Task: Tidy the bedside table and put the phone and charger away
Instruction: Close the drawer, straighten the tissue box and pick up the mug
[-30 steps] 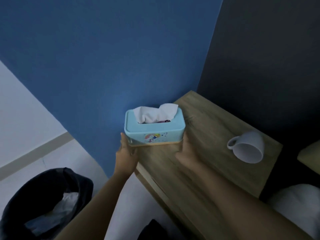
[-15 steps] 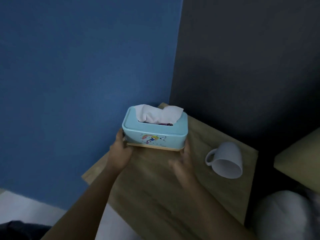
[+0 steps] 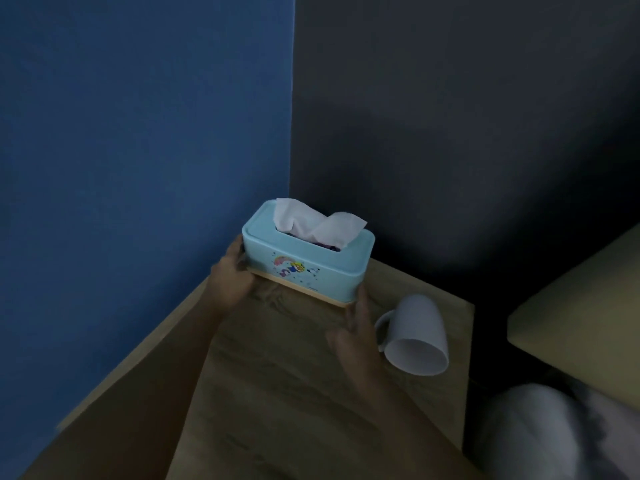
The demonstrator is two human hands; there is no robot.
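The bedside table fills the lower middle of the view, a wood-grain top set into the corner where a blue wall on the left meets a dark grey wall. The left hand comes first from the left — its fingers curl round the left end of a light blue tissue box, touching it. The box sits at the back corner of the table top on a thin wooden base, a cartoon print on its front face and a white tissue standing out of the slot. The right hand is next, fingers loosely spread, fingertips against the box's right front corner; whether it grips or only touches cannot be told. Just beside that hand lies a white mug, tipped on its side with its mouth facing the camera. No phone or charger is in view. Further right — past the table's edge — are a beige headboard and a pale pillow.
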